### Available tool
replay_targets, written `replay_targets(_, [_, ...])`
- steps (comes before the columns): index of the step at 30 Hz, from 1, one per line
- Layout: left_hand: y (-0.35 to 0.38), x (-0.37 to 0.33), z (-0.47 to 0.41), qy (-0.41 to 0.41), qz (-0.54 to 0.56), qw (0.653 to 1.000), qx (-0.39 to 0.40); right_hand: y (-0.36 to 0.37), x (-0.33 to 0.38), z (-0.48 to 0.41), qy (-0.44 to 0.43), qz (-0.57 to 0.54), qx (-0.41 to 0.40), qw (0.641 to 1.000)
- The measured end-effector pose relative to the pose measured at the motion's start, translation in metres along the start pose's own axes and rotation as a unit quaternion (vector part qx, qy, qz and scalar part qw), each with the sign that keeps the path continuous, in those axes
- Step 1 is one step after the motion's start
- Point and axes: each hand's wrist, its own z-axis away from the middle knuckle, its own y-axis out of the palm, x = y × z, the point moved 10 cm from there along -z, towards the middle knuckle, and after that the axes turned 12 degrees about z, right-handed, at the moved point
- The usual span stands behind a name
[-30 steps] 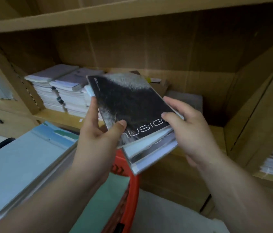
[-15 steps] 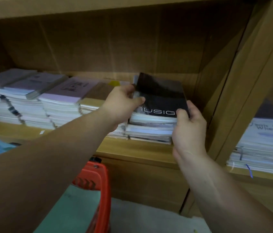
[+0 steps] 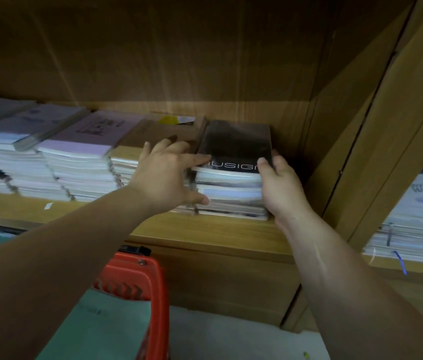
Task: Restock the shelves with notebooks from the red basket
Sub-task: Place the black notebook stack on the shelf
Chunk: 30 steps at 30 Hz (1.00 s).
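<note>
Notebook stack is on the shelf, right hand gripping its right edge, left hand loose-fingered against its left side; red basket has a green notebook left to shelve.

A wooden shelf unit in warm brown veneer fills the view. Its back panel is dimly lit, and paler streaks of light are seen across the grain. The compartment is closed on the right by an upright divider. Below the shelf board a plain front panel is set, and a pale floor is seen beneath.
</note>
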Motion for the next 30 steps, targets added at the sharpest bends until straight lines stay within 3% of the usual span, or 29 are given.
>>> replay_targets(4, [-0.006,0.016,-0.009,-0.017,0.026,0.999,-0.039,0.011,0.000,-0.003,-0.015,-0.043,0.059,0.997])
replay_targets(8, [0.002,0.009,-0.014,0.001,-0.009,1.000,-0.010,0.009,-0.007,-0.003,0.003,-0.087,0.036,0.996])
replay_targets(13, [0.014,-0.031,-0.017,0.089,-0.086,0.992,-0.011,0.009,-0.010,0.008,-0.003,-0.103,-0.018,0.994])
replay_targets(19, [0.023,-0.030,-0.028,0.081,-0.097,0.991,-0.040,0.008,-0.006,0.007,-0.038,-0.107,0.015,0.993])
replay_targets(26, [0.010,-0.022,-0.011,0.089,-0.080,0.985,-0.126,0.003,-0.025,0.028,-0.117,0.061,0.022,0.991])
replay_targets(30, [0.006,0.007,0.020,0.081,-0.038,0.976,-0.200,-0.003,-0.032,0.024,-0.118,0.063,0.002,0.991])
